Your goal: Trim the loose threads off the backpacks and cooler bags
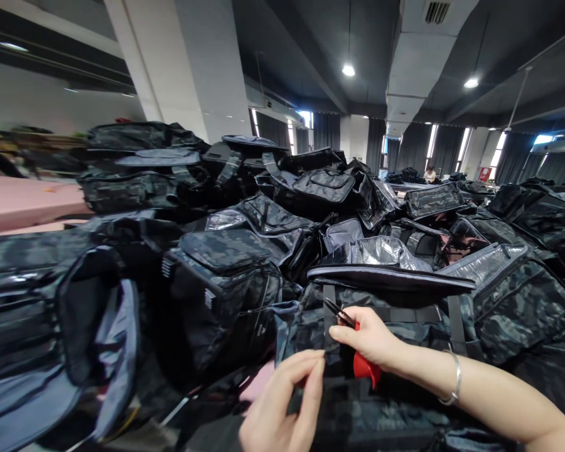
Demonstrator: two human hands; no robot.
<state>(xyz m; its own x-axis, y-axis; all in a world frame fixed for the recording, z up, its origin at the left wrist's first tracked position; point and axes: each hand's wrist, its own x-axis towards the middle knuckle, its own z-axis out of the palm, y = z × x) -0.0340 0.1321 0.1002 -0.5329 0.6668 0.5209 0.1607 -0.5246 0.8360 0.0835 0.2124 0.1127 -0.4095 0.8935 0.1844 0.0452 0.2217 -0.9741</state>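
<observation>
A dark camouflage bag (pixel 395 326) with an open lid stands right in front of me. My right hand (pixel 371 342) grips small red-handled snips (pixel 358 351), whose black blades rest against the bag's front strap. My left hand (pixel 282 408) is closed in a pinch on the bag's fabric just below the blades. A thin bracelet circles my right wrist.
Several more dark camouflage bags (pixel 226 289) are heaped all around, some open with silver lining (pixel 376 251). A pink table (pixel 23 201) shows at the left. A white pillar (pixel 193 63) rises behind the pile. A person (pixel 430 174) sits far off.
</observation>
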